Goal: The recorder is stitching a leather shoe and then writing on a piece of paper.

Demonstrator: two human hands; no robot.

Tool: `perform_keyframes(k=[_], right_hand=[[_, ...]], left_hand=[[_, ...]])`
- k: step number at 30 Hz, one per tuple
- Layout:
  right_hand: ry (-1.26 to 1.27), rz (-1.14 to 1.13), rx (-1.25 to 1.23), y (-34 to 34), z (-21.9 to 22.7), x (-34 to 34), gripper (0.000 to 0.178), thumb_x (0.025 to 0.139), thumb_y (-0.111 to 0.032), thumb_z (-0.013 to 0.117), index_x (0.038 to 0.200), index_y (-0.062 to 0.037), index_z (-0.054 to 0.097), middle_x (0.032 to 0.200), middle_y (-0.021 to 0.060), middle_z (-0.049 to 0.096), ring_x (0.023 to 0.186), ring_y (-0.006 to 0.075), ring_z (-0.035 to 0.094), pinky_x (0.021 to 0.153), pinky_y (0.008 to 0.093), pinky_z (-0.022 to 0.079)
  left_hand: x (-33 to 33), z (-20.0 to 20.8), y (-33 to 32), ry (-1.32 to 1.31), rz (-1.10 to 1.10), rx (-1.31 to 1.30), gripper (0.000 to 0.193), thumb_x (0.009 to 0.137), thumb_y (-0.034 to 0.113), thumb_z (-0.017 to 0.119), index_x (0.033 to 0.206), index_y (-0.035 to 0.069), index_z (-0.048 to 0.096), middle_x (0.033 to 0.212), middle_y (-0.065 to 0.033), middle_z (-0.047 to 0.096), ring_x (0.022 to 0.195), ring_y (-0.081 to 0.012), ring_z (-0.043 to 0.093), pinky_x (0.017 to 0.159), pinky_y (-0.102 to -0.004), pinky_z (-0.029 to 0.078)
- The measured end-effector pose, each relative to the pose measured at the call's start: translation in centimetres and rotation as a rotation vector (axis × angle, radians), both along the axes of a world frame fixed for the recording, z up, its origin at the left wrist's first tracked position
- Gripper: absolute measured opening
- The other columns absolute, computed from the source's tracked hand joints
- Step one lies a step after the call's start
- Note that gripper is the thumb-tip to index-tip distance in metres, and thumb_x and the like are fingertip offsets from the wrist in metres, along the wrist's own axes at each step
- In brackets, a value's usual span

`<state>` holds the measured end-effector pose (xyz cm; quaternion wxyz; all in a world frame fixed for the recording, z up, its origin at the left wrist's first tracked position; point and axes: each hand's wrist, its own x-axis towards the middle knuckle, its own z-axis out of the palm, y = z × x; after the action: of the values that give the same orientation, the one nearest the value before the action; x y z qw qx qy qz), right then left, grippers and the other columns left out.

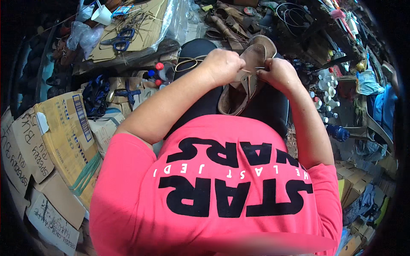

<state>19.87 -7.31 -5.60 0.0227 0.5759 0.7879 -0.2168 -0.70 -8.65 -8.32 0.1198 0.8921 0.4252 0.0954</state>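
Observation:
A brown leather shoe (255, 54) rests across my lap, its opening toward my body. My left hand (224, 66) is closed at the shoe's left side, pinching a tan shoelace (188, 64) that loops out loosely to the left. A short stretch of lace shows between these fingers and the shoe's upper. On the other side, my right hand (279, 75) is closed against the shoe, thumb and index finger together. At its fingertips shows a thin, pale, straight piece, too small to name. Part of the shoe is hidden behind both hands.
Blue-handled scissors (121, 40) lie on stacked cardboard (147, 32) at the upper left, near a white cup (101, 15). Several small bottles (328, 91) stand to the right. Leather pieces (230, 27) lie beyond the shoe. Cardboard boxes (64, 128) fill the left.

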Motion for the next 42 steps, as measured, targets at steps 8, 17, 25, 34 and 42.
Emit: perform_keyframes(k=[8, 17, 25, 34, 42], right_hand=[[0.080, -0.033, -0.029, 0.1, -0.6, -0.7, 0.031, 0.073, -0.034, 0.068, 0.089, -0.0075, 0.070, 0.085, 0.0182, 0.067, 0.085, 0.0332, 0.065, 0.076, 0.0428, 0.050], [0.015, -0.009, -0.097, 0.8, 0.7, -0.8, 0.031, 0.075, -0.031, 0.070, 0.091, -0.0035, 0.067, 0.077, 0.0181, 0.064, 0.075, 0.0292, 0.064, 0.069, 0.0379, 0.048], [0.821, -0.122, 0.152, -1.7, -1.5, 2.3, 0.016, 0.090, -0.011, 0.058, 0.103, -0.0028, 0.061, 0.093, 0.0114, 0.062, 0.084, 0.0201, 0.060, 0.075, 0.0301, 0.047], [0.475, 0.021, 0.183, -3.0, 0.1, 2.3, 0.017, 0.076, -0.006, 0.069, 0.092, -0.0106, 0.073, 0.073, 0.0098, 0.058, 0.068, 0.0236, 0.061, 0.063, 0.0322, 0.048], [0.375, 0.084, 0.169, -2.0, -0.1, 2.0, 0.015, 0.074, -0.013, 0.070, 0.089, -0.0118, 0.073, 0.069, 0.0094, 0.057, 0.064, 0.0266, 0.059, 0.061, 0.0359, 0.047]], left_hand=[[-0.3, 1.4, 0.1, 0.233, -0.059, -0.051, 0.013, 0.078, 0.014, 0.058, 0.088, 0.010, 0.066, 0.086, -0.0104, 0.067, 0.087, -0.0292, 0.064, 0.076, -0.0420, 0.048], [-0.5, 1.8, -0.2, -0.148, 0.001, -0.079, 0.023, 0.073, 0.010, 0.066, 0.096, 0.008, 0.064, 0.086, -0.0127, 0.059, 0.086, -0.0327, 0.060, 0.077, -0.0407, 0.049], [0.1, 1.3, 3.2, -0.471, -0.112, -0.012, 0.029, 0.076, 0.015, 0.071, 0.105, 0.011, 0.066, 0.103, -0.0093, 0.062, 0.099, -0.0275, 0.060, 0.086, -0.0364, 0.047], [1.1, -0.1, 7.4, -0.362, -0.268, -0.354, 0.023, 0.070, 0.016, 0.077, 0.087, 0.006, 0.066, 0.090, -0.0063, 0.061, 0.093, -0.0216, 0.059, 0.084, -0.0321, 0.046], [1.2, 0.1, 8.6, -0.365, -0.305, -0.672, 0.019, 0.071, 0.011, 0.075, 0.089, 0.006, 0.070, 0.088, -0.0044, 0.061, 0.089, -0.0180, 0.058, 0.083, -0.0297, 0.046]])
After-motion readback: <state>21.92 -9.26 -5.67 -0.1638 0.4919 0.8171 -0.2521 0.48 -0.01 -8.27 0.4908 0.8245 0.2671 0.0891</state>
